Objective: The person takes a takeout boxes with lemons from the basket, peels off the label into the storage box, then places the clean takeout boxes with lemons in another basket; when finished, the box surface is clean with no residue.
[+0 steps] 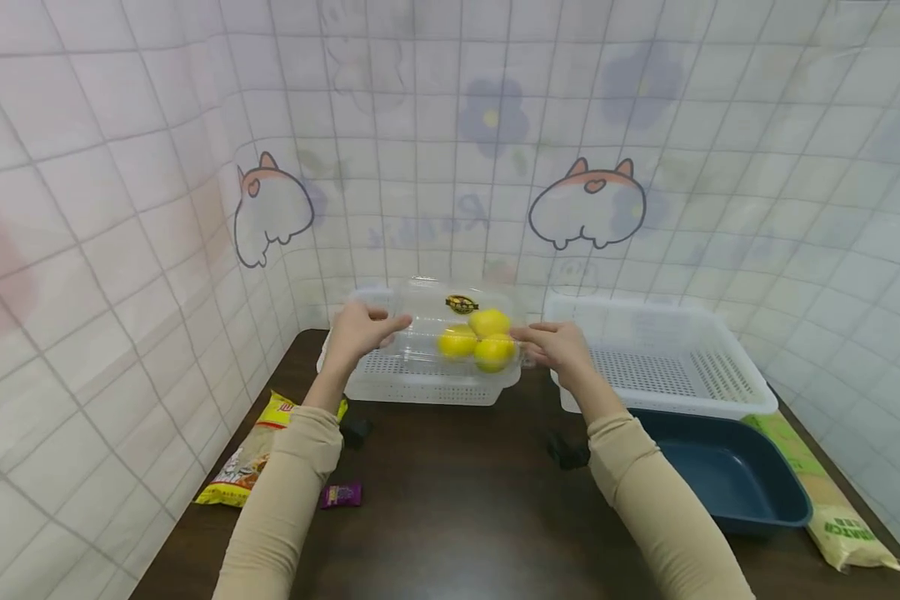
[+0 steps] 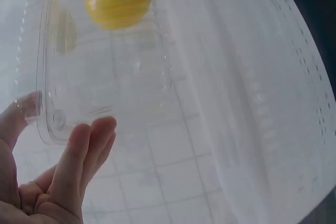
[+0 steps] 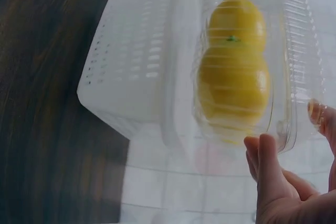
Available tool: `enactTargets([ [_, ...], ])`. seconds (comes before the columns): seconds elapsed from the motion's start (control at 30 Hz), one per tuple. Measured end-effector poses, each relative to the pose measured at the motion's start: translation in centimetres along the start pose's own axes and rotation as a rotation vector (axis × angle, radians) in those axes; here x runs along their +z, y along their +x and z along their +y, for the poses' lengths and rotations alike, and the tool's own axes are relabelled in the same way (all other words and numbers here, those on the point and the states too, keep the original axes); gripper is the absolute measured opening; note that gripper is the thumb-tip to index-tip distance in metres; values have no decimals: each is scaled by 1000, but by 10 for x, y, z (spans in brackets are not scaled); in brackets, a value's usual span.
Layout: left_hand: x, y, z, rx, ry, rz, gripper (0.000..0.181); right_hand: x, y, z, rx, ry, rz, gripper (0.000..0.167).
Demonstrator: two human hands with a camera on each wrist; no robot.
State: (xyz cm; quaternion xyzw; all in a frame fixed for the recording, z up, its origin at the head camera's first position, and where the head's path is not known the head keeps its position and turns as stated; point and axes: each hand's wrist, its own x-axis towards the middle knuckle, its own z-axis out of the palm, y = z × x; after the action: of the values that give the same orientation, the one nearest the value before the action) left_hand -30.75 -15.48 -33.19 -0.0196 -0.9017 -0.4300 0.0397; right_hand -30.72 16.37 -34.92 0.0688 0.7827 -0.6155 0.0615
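Observation:
Between my hands is a clear plastic box with a hinged-looking lid and a dark and yellow label, above the left white basket. Three yellow lemons lie in its right part. My left hand pinches the box's left end, thumb on one side and fingers on the other, as the left wrist view shows. My right hand pinches the opposite end, beside the lemons. The basket's inside is partly hidden behind the box.
A second white basket stands at the right, with a dark blue tub in front. A green and beige bag lies at the right edge. On the left are a yellow snack bag and a small purple packet. A tiled-pattern wall surrounds the table.

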Motion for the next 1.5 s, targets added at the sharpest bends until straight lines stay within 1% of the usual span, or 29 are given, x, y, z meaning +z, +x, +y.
enactTargets([
  [0.03, 3, -4, 1, -4, -12, 6, 75, -4, -5, 1, -7, -4, 2, 73],
  [0.1, 8, -13, 3, 8, -25, 32, 75, -11, -14, 4, -41, -32, 5, 74],
  [0.2, 14, -24, 6, 30, -80, 68, 73, -20, -27, 6, -95, -51, -1, 76],
  [0.27, 17, -32, 8, 40, -103, 85, 72, -26, -35, 8, -115, -75, -9, 77],
  [0.43, 24, -51, 13, 60, -159, 102, 71, -36, -57, 14, -127, -107, -5, 77],
  [0.5, 27, -58, 16, 78, -184, 102, 68, -39, -67, 17, -137, -110, 1, 76],
  [0.67, 35, -78, 19, 123, -189, 124, 63, -45, -93, 24, -149, -115, 8, 73],
  [0.77, 40, -92, 20, 125, -192, 125, 64, -47, -108, 30, -139, -120, 16, 72],
  [0.93, 47, -115, 21, 93, -206, 90, 65, -51, -127, 43, -122, -129, 19, 71],
  [1.03, 52, -126, 21, 105, -209, 82, 59, -53, -137, 54, -104, -123, 12, 71],
  [1.1, 57, -134, 19, 102, -203, 81, 56, -55, -144, 61, -83, -116, 7, 71],
  [1.2, 67, -146, 15, 64, -204, 62, 54, -56, -154, 72, -48, -120, 9, 71],
  [1.33, 79, -159, 9, 25, -211, 43, 58, -57, -162, 87, -10, -127, 15, 71],
  [1.5, 93, -174, 2, 33, -184, 21, 61, -57, -170, 106, 38, -146, 4, 74],
])
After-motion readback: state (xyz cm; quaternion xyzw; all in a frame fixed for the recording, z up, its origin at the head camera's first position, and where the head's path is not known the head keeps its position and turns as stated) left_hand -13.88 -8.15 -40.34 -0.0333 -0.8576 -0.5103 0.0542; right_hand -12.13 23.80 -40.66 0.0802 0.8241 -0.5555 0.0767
